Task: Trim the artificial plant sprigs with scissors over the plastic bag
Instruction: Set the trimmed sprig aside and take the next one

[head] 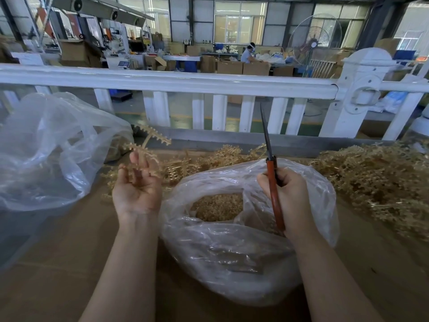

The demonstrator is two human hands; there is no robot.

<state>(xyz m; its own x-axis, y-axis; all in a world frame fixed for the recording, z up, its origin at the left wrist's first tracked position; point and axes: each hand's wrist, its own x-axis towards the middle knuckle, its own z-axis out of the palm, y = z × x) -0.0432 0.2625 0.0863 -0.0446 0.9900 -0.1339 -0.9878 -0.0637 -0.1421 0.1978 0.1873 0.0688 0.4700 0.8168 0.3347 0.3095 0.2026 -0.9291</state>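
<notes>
My left hand is palm up, left of the plastic bag, its fingers loosely holding a tan artificial sprig that sticks up and away. My right hand grips red-handled scissors above the bag's right side. The blades are closed and point up toward the railing. The clear bag stands open between my arms, and tan trimmings show inside it.
A large heap of tan sprigs lies on the brown table at right, with more behind the bag. A second clear bag billows at left. A white railing runs along the table's far edge.
</notes>
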